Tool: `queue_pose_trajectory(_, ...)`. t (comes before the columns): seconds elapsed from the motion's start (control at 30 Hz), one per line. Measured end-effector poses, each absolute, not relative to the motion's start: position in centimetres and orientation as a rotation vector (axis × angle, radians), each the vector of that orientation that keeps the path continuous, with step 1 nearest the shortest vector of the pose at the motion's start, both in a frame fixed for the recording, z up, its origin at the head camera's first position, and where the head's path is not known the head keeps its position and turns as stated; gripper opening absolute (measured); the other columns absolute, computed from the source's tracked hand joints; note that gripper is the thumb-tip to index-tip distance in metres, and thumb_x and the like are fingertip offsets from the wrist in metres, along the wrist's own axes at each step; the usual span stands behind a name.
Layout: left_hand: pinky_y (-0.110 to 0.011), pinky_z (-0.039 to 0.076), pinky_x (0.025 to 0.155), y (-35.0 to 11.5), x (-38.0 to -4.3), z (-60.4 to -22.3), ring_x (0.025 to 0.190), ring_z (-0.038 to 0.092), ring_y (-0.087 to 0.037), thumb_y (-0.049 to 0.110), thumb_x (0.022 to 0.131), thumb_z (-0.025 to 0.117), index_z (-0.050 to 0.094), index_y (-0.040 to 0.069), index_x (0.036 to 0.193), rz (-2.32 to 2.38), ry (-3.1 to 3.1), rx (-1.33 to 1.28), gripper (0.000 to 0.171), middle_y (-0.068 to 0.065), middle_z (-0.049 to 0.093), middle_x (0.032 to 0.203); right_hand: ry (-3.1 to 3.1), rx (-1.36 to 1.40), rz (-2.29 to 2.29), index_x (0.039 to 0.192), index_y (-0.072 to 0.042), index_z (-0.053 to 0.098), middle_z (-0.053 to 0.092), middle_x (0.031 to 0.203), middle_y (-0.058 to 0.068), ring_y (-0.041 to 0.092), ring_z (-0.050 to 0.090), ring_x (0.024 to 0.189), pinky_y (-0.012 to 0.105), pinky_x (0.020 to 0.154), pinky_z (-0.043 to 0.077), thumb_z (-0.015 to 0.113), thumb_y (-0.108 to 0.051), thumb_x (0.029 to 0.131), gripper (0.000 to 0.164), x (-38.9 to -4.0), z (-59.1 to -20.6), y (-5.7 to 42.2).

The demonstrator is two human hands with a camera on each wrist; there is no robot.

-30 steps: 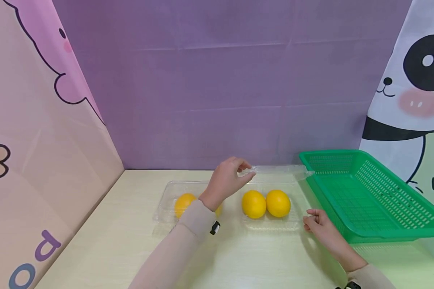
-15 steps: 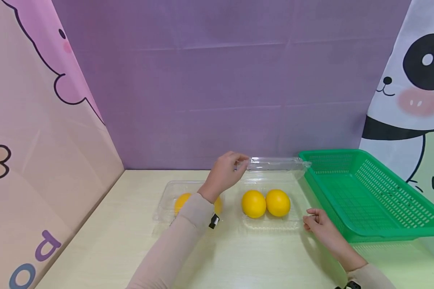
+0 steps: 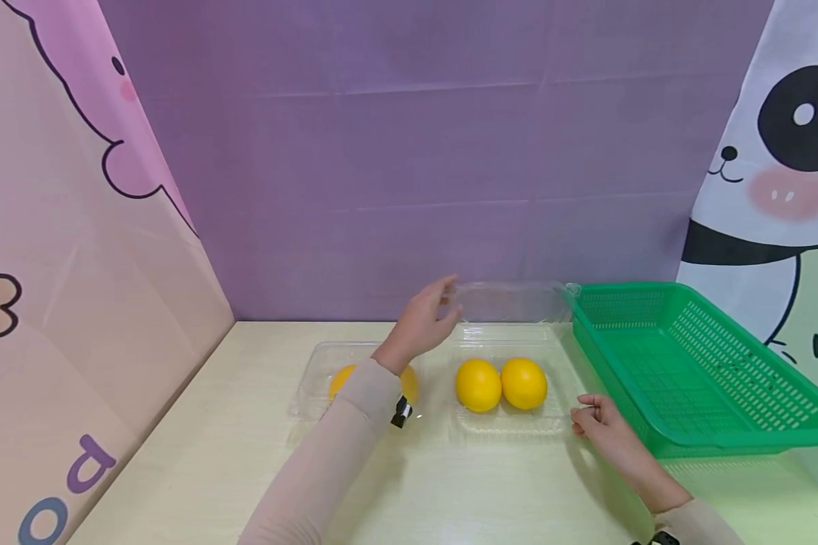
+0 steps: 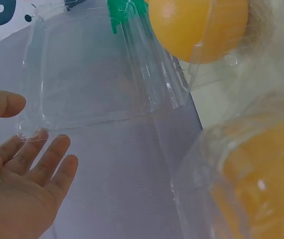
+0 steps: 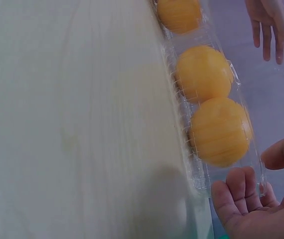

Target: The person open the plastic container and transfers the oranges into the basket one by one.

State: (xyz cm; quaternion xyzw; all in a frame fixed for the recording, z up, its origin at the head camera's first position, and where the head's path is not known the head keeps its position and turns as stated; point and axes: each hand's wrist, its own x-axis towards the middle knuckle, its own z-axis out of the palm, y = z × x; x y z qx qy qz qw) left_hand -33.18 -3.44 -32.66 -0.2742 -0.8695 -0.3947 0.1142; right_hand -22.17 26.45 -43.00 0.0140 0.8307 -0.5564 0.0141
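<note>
A clear plastic clamshell box (image 3: pixel 507 433) stands on the table with two round yellow-orange fruits (image 3: pixel 479 385) side by side in its base. Its lid (image 3: pixel 514 303) stands raised at the back. At the lid's left corner is my left hand (image 3: pixel 423 322); in the left wrist view its fingers are spread and nearly straight, with the fingertips at the plastic. My right hand (image 3: pixel 603 428) is at the box's right edge, its curled fingers (image 5: pixel 239 186) and thumb on either side of the rim. Left of this box, a second clear box (image 3: pixel 313 378) holds fruit, partly hidden by my left forearm.
A green plastic basket (image 3: pixel 661 446) with slotted walls stands at the right, close beside the open box. A purple cloth (image 3: pixel 395 151) hangs behind the table, and printed panels stand on both sides.
The lid has swung further up and back. My left hand has moved back and slightly left along with it, its fingers opening. My right hand and the fruits have stayed put.
</note>
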Motion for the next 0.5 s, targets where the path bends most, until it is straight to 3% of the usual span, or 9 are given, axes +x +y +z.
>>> queue_pose_trajectory(0.17, -0.043, 0.048, 0.103, -3.38, -33.55, -33.04, 0.132, 0.05, -0.031, 0.018, 0.101, 0.06, 0.023, 0.01, 0.159, -1.236, -2.572, -0.815, 0.069, -0.015, 0.041, 0.152, 2.581, 0.042, -1.741, 0.135, 0.014, 0.026, 0.054, 0.103, 0.016, 0.018, 0.056, 0.09, 0.02, 0.08, 0.052, 0.047, -0.009, 0.105, 0.043, -22.2, -43.05, 26.46)
queue_pose_trajectory(0.5, -0.047, 0.045, 0.106, -3.24, -34.08, -33.42, 0.136, 0.045, -0.035, 0.021, 0.102, 0.059, 0.015, 0.009, 0.16, -1.339, -2.59, -0.799, 0.075, -0.017, 0.035, 0.155, 2.579, 0.05, -1.722, 0.135, 0.014, 0.026, 0.054, 0.101, 0.015, 0.019, 0.055, 0.091, 0.022, 0.081, 0.052, 0.046, -0.009, 0.105, 0.043, -22.2, -42.92, 26.54)
